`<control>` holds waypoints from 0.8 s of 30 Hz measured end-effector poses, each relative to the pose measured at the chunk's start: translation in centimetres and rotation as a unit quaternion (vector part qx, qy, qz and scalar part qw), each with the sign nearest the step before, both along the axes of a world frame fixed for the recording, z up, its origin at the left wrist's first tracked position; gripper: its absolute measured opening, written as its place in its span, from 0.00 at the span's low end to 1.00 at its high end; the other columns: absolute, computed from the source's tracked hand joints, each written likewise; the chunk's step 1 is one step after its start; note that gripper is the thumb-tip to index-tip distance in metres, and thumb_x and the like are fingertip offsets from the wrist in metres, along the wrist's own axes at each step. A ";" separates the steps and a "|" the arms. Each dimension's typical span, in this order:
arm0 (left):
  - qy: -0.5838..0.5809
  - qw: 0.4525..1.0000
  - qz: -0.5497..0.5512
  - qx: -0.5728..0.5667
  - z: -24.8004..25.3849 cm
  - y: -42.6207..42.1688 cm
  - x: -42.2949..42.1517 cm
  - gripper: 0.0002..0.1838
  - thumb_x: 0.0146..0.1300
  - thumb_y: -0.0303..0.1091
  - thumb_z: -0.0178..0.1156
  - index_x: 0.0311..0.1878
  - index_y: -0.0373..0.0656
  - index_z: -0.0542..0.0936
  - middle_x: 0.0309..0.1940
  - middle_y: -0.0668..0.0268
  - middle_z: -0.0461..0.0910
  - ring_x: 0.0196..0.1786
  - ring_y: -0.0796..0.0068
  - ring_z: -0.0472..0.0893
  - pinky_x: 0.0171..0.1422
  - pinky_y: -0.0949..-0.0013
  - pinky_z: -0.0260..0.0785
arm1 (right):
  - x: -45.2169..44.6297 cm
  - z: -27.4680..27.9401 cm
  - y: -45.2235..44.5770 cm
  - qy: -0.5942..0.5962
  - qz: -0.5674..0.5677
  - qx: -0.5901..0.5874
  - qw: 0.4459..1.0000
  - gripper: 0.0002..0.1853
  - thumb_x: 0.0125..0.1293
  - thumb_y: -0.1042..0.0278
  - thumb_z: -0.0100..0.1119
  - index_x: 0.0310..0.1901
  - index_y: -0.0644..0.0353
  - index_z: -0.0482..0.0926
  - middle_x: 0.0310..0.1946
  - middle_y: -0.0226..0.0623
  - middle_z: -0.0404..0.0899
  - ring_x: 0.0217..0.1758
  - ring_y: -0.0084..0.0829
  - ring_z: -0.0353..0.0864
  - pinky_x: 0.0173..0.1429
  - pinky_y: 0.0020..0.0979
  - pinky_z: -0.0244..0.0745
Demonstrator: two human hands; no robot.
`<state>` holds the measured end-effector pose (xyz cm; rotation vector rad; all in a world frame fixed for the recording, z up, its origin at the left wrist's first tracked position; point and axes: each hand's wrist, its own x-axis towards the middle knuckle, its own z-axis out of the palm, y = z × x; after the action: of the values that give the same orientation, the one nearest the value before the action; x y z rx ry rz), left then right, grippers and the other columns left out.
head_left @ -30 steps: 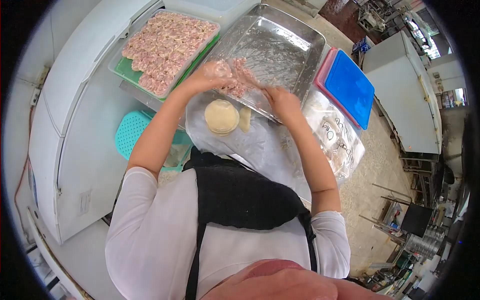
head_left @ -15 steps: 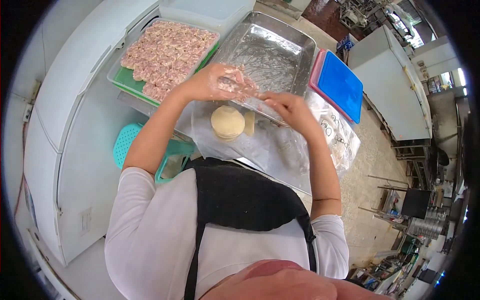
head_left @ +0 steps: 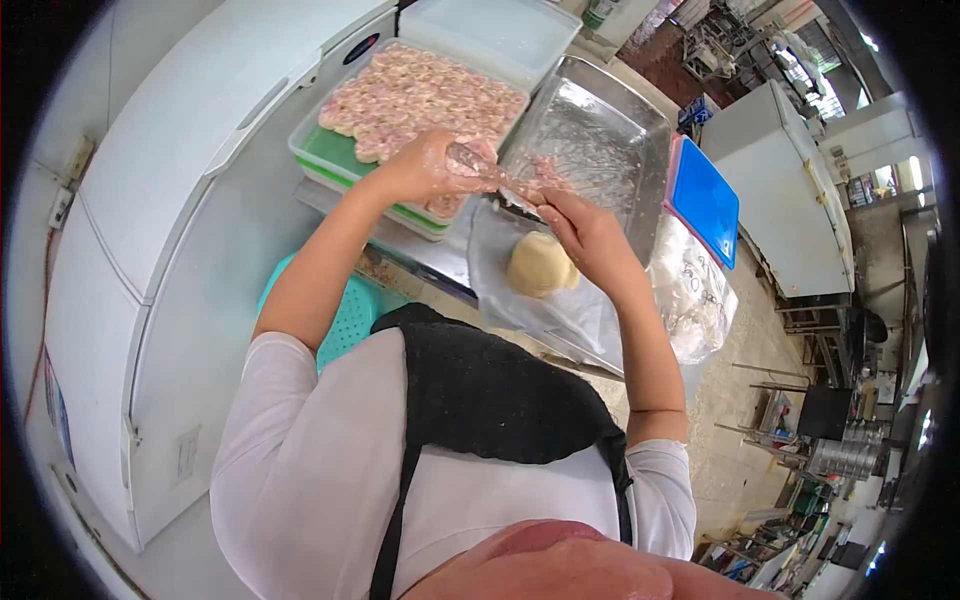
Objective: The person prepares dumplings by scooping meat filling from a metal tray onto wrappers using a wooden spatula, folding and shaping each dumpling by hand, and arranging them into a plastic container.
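My left hand [head_left: 437, 168], smeared with meat filling, cups a filled dumpling whose wrapper is mostly hidden by my fingers. My right hand [head_left: 590, 228] grips the handle of a metal spatula [head_left: 497, 178], whose blade reaches my left palm. Below them, a stack of round dough wrappers [head_left: 538, 265] lies on a plastic sheet [head_left: 492, 255]. Behind my hands stands a metal tray [head_left: 655, 150] with some ground meat [head_left: 552, 172] near its front left. A plastic container [head_left: 305, 150] at the left holds rows of pink filled dumplings [head_left: 420, 95].
A blue lid [head_left: 705, 205] and a marked plastic bag [head_left: 690, 300] lie on the right. A clear lid [head_left: 490, 35] rests behind the container. The turquoise basket [head_left: 350, 320] is low on the left, beside a white freezer [head_left: 225, 240].
The view has shifted, so the container and tray appear farther right and lower. My left hand has risen from the meat in the tray and is now near the container's front edge with the spatula.
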<state>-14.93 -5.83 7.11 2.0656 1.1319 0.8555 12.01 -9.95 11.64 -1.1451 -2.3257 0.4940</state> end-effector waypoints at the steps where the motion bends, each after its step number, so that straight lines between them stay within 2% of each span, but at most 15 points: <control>1: 0.037 0.999 0.022 -0.018 0.8 -0.3 -1.0 0.27 0.50 0.47 0.73 0.49 0.41 0.79 0.45 0.58 0.81 0.50 0.66 0.79 0.55 0.63 0.70 | -1.0 -0.7 0.0 0.005 -0.004 -0.037 0.999 0.13 0.68 0.61 0.56 0.48 0.58 0.80 0.40 0.50 0.81 0.43 0.49 0.80 0.47 0.41 0.74; 2: 0.074 0.996 0.045 -0.036 1.4 -0.6 -2.0 0.29 0.50 0.49 0.73 0.50 0.41 0.79 0.48 0.57 0.81 0.53 0.64 0.78 0.55 0.63 0.70 | -1.0 -2.2 0.9 0.017 0.010 0.010 1.000 0.13 0.68 0.63 0.56 0.49 0.60 0.80 0.41 0.49 0.82 0.43 0.46 0.82 0.48 0.39 0.75; 3: 0.072 0.996 0.048 -0.037 1.6 -0.8 -3.5 0.29 0.50 0.49 0.73 0.50 0.41 0.79 0.48 0.57 0.81 0.53 0.64 0.78 0.55 0.63 0.70 | -1.4 -2.1 0.7 0.015 0.013 0.008 1.000 0.13 0.68 0.63 0.56 0.49 0.60 0.80 0.41 0.49 0.82 0.43 0.46 0.82 0.48 0.39 0.75; 5: 0.058 0.997 0.043 -0.006 1.4 -1.1 -7.4 0.32 0.50 0.52 0.72 0.53 0.40 0.78 0.51 0.55 0.79 0.54 0.62 0.78 0.57 0.62 0.69 | -1.9 -2.0 -0.1 0.095 -0.036 -0.022 0.995 0.13 0.69 0.64 0.56 0.49 0.63 0.80 0.41 0.46 0.83 0.42 0.40 0.83 0.47 0.35 0.74; 6: -0.009 0.996 0.091 -0.005 1.0 -1.3 -9.0 0.33 0.47 0.50 0.73 0.53 0.39 0.78 0.41 0.55 0.80 0.46 0.61 0.79 0.53 0.63 0.71 | -1.7 -2.7 -0.3 0.110 -0.069 -0.042 0.991 0.14 0.69 0.64 0.57 0.49 0.63 0.81 0.34 0.40 0.83 0.37 0.30 0.81 0.43 0.30 0.73; 7: -0.009 0.996 0.089 -0.005 0.1 -1.0 -11.1 0.33 0.47 0.50 0.73 0.53 0.39 0.78 0.41 0.55 0.80 0.46 0.61 0.79 0.53 0.63 0.71 | -1.2 -3.4 -0.5 0.110 -0.070 -0.041 0.991 0.14 0.69 0.64 0.57 0.49 0.63 0.81 0.34 0.40 0.83 0.37 0.30 0.81 0.43 0.30 0.73; 9: 0.108 0.973 0.202 -0.038 -2.4 0.8 -15.4 0.34 0.49 0.45 0.70 0.58 0.38 0.75 0.45 0.55 0.80 0.51 0.58 0.79 0.55 0.62 0.70 | -0.1 -5.2 -1.4 0.109 -0.151 -0.116 0.976 0.15 0.69 0.62 0.57 0.49 0.63 0.81 0.26 0.32 0.78 0.30 0.23 0.76 0.36 0.26 0.70; 10: 0.108 0.973 0.201 -0.038 -4.1 1.2 -16.9 0.34 0.49 0.45 0.70 0.58 0.38 0.75 0.45 0.55 0.80 0.51 0.58 0.79 0.55 0.62 0.70 | 0.3 -6.1 -2.1 0.109 -0.152 -0.116 0.975 0.15 0.69 0.62 0.57 0.49 0.63 0.81 0.26 0.32 0.78 0.30 0.23 0.76 0.36 0.26 0.70; 11: 0.189 0.946 0.245 0.094 -6.0 1.7 -18.2 0.35 0.50 0.43 0.68 0.61 0.38 0.72 0.45 0.53 0.79 0.52 0.55 0.79 0.55 0.59 0.71 | 0.8 -7.0 -2.8 0.140 -0.184 -0.155 0.960 0.15 0.70 0.61 0.56 0.49 0.63 0.81 0.24 0.28 0.75 0.26 0.19 0.72 0.31 0.23 0.67; 12: 0.265 0.895 0.281 0.224 -6.9 1.9 -18.9 0.36 0.52 0.41 0.67 0.64 0.38 0.69 0.45 0.51 0.79 0.52 0.52 0.79 0.54 0.57 0.72 | 1.2 -7.9 -3.5 0.171 -0.216 -0.194 0.942 0.15 0.71 0.60 0.56 0.49 0.62 0.81 0.21 0.24 0.71 0.22 0.15 0.68 0.27 0.21 0.63; 13: 0.265 0.895 0.280 0.224 -6.5 1.6 -18.6 0.36 0.52 0.41 0.67 0.64 0.38 0.69 0.45 0.51 0.79 0.52 0.52 0.79 0.54 0.57 0.72 | 1.8 -8.7 -4.2 0.171 -0.217 -0.194 0.941 0.15 0.71 0.60 0.56 0.49 0.62 0.81 0.21 0.24 0.71 0.22 0.15 0.68 0.27 0.21 0.63; 16: 0.245 0.915 0.272 0.170 -5.8 1.0 -16.8 0.38 0.55 0.40 0.65 0.68 0.39 0.64 0.45 0.47 0.79 0.52 0.47 0.78 0.55 0.53 0.71 | 2.6 -10.4 -6.1 0.295 -0.242 -0.257 0.888 0.15 0.73 0.59 0.54 0.50 0.62 0.81 0.18 0.19 0.65 0.15 0.10 0.57 0.19 0.17 0.49; 21: 0.231 0.946 0.218 -0.061 -4.2 0.9 -14.0 0.39 0.55 0.35 0.67 0.68 0.35 0.61 0.53 0.45 0.76 0.55 0.47 0.76 0.59 0.53 0.69 | 3.8 -10.6 -6.9 0.339 -0.269 -0.279 0.857 0.15 0.73 0.60 0.53 0.51 0.63 0.80 0.18 0.18 0.63 0.15 0.10 0.56 0.19 0.17 0.48; 22: 0.232 0.947 0.215 -0.062 -4.6 1.0 -13.8 0.39 0.55 0.35 0.67 0.68 0.35 0.61 0.53 0.45 0.76 0.55 0.47 0.76 0.59 0.53 0.69 | 4.1 -10.4 -6.8 0.341 -0.266 -0.280 0.857 0.15 0.73 0.60 0.52 0.51 0.63 0.79 0.17 0.18 0.63 0.15 0.10 0.55 0.19 0.17 0.48; 24: 0.247 0.945 0.213 0.012 -5.9 1.6 -13.9 0.40 0.56 0.33 0.66 0.69 0.33 0.59 0.53 0.44 0.76 0.55 0.46 0.76 0.59 0.53 0.69 | 4.4 -9.9 -6.5 0.338 -0.266 -0.276 0.860 0.15 0.73 0.60 0.52 0.51 0.63 0.79 0.17 0.18 0.63 0.16 0.10 0.55 0.20 0.17 0.48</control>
<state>-28.84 -4.27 1.18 2.1504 1.8969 0.5433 16.39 -16.49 1.74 -1.4837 -1.2153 1.1622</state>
